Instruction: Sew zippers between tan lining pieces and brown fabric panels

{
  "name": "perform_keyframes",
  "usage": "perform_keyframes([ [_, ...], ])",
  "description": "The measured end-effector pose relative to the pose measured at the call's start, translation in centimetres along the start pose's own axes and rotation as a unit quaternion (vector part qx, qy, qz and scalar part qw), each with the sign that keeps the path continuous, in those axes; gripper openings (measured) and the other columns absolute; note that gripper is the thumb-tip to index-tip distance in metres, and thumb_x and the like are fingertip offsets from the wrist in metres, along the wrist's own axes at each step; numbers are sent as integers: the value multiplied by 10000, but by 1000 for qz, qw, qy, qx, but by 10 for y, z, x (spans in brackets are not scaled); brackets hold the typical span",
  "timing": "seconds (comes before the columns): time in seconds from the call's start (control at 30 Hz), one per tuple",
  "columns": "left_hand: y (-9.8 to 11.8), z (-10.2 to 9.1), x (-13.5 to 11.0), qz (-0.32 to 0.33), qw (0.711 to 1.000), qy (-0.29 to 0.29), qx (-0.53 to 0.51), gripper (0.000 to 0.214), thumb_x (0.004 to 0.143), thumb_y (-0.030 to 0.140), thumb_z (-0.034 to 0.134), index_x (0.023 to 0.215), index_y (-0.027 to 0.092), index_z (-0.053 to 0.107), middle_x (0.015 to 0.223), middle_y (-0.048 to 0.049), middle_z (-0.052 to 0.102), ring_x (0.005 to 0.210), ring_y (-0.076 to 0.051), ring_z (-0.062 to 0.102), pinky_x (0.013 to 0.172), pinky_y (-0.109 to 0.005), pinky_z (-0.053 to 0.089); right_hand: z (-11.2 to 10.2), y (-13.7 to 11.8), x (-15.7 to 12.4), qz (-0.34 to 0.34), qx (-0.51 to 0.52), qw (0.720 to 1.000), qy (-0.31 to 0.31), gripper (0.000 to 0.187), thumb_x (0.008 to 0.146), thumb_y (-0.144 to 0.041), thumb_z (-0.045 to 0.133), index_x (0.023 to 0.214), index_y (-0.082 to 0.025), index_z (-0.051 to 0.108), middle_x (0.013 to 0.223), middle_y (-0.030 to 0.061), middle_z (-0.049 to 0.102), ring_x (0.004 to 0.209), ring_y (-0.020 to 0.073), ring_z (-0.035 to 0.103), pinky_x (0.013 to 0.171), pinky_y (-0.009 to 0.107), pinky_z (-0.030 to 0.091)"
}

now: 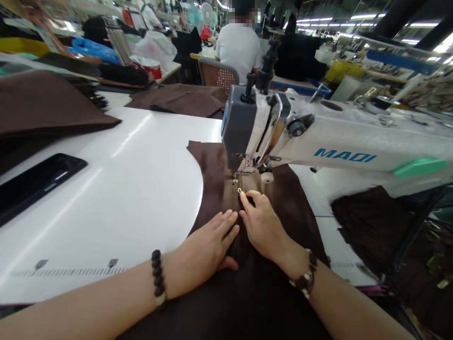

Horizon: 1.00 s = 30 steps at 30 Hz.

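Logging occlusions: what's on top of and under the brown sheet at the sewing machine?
Left hand and right hand rest on the brown sheet, the right at a gold zipper pull. White tabletop shows alongside; what's underneath is covered.

A black, phone-like device (38, 186) lies on the left of a white desk (152, 189), near a thick stack of dark brown panels (46, 104). Farther back are a metal flask (116, 40), a translucent plastic bag (155, 47) and a red-and-white tub (154, 71). Beyond, a person in a white shirt (238, 52) faces away by a woven-backed chair (219, 77). A round fan (207, 14) and bright ceiling lights (368, 16) show in the background.
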<state>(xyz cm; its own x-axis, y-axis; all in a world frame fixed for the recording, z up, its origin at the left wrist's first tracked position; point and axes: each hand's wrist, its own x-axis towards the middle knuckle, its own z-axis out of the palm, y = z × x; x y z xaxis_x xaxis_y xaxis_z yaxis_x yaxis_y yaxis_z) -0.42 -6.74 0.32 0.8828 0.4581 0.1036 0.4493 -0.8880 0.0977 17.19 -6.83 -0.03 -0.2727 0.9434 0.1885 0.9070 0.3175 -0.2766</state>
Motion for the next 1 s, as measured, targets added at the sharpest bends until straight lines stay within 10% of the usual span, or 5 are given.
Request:
perform_keyframes([
  [0.5,-37,-9,23,5,1000,10,-22,634,765,482,600,1195,26,508,1279,-233,460,1229,-308,409,1026,-417,370,3,24,46,-11,9,1000,4,369,887,-191,379,1216,-75,500,1129,165,495,1055,263,428,935,403,394],
  [1.0,-17,3,6,0,999,46,-20,556,799,437,588,1177,35,521,1252,-216,500,1205,-322,438,993,-477,399,-8,15,-6,-35,-33,995,-88,460,907,-215,368,1361,-153,329,1428,94,268,1323,228,218,1040,591,194],
])
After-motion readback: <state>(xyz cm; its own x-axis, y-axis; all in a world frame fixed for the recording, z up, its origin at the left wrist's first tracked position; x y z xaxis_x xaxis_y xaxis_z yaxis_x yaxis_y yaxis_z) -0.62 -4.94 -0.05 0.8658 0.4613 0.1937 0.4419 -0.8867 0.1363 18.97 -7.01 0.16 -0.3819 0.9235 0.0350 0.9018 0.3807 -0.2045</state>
